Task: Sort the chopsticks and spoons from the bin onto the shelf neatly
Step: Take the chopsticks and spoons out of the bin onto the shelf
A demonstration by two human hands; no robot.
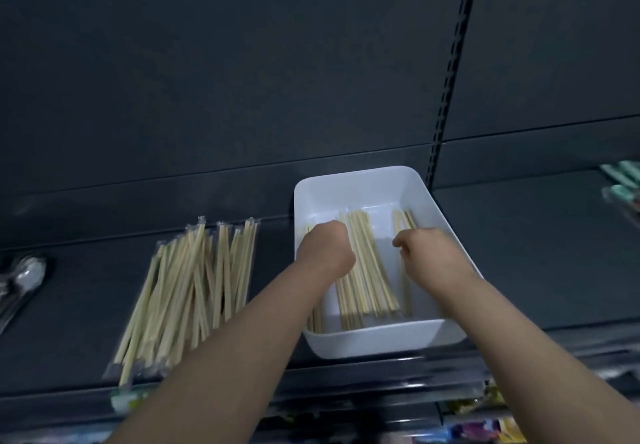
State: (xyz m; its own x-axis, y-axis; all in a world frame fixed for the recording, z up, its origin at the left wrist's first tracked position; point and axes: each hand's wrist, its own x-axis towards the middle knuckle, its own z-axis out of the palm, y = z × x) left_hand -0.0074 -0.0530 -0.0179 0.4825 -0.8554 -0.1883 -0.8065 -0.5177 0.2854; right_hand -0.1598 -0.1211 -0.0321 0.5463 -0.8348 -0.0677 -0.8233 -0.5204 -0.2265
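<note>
A white bin (360, 183) stands on the dark shelf (86, 287) and holds wrapped wooden chopsticks (367, 270) lying lengthwise. Both of my hands are inside the bin. My left hand (325, 249) is curled over the chopsticks at the bin's left side. My right hand (429, 253) is curled over the chopsticks at the right side. Its grip is hidden by the back of the hand. A fanned pile of wrapped chopsticks (187, 291) lies on the shelf left of the bin. Metal spoons (20, 280) lie at the far left edge.
The dark back panel rises behind the shelf, with a slotted upright (446, 97) right of the bin. Green-handled items (623, 183) sit at the far right. Coloured packets (485, 426) show on a lower shelf below the front edge.
</note>
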